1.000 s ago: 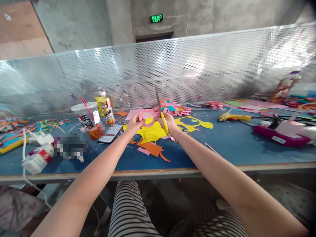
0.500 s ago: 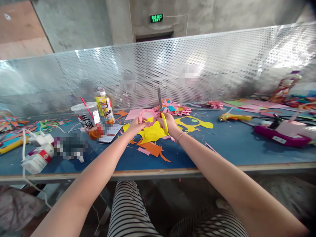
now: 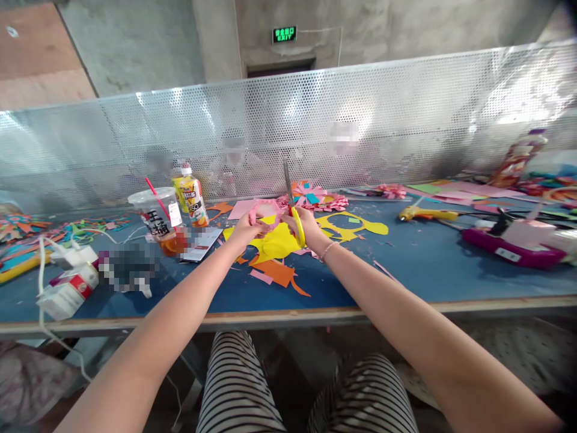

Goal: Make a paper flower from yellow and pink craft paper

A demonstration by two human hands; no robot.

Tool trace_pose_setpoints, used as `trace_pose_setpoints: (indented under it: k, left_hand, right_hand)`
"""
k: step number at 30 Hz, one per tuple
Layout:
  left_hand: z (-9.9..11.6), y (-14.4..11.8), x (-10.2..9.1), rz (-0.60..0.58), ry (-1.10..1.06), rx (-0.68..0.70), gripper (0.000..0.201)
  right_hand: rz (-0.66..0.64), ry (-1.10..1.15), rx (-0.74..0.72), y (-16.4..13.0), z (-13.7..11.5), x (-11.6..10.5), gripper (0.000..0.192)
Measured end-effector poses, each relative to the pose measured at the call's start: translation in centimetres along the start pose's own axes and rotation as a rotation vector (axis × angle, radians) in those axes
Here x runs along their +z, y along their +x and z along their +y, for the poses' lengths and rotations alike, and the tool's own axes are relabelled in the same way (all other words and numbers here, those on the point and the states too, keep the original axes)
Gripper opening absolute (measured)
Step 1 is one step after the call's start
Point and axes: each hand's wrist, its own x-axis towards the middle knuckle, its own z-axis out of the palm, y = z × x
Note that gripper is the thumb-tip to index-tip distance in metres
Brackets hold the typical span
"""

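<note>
Head view: left hand [image 3: 246, 227] pinches a pink paper ring [image 3: 262, 211], just beside the right hand [image 3: 306, 225] gripping yellow-handled scissors [image 3: 293, 207], blades upward.

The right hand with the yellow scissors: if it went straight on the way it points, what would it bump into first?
Probably the pile of pink and multicoloured paper flowers lying just beyond the right hand and its yellow-handled scissors. Past that stands the perforated metal screen. Depth is hard to judge here.

Both bare arms reach forward, converging; the left hand [image 3: 246, 227] pinches with curled fingers. The right hand [image 3: 309, 227] (a bracelet at its wrist) is closed in a grip.
</note>
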Motion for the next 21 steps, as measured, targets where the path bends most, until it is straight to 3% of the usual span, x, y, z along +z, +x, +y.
trace_pose_setpoints:
  k: [11, 21]
  left_hand:
    - [0.33, 0.74, -0.57, 0.192, -0.077, 0.079, 0.038]
    - [0.75, 0.32, -0.56, 0.209, -0.141, 0.154, 0.037]
  right_hand:
    - [-0.041, -0.038, 0.063, -0.23, -0.28, 0.14, 0.026]
    - [-0.075, -0.034, 0.051, -0.26, -0.19, 0.27, 0.028]
